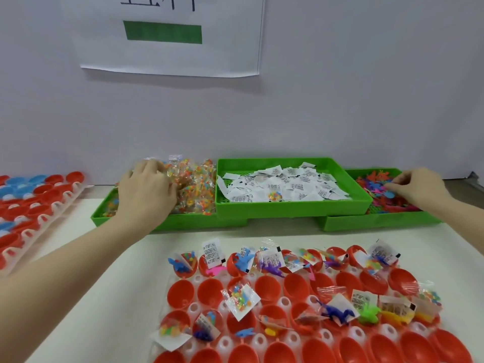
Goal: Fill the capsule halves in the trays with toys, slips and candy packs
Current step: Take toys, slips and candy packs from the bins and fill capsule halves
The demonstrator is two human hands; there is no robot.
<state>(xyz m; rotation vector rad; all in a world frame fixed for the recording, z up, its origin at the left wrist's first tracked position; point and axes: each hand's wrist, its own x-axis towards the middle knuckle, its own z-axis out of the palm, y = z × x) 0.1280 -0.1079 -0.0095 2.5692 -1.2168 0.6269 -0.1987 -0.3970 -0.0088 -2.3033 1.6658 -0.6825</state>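
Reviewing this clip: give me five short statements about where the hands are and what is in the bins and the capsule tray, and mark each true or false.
1. The left hand is in the bin of candy packs. True.
2. The right hand is reaching into the middle bin. False: it is at the right-hand bin, on the pile of toys.
3. The middle bin holds white paper slips. True.
4. Every red capsule half in the near tray is already filled. False: several, such as the empty half in the second row, hold nothing.
5. The three supply bins are blue. False: they are green.
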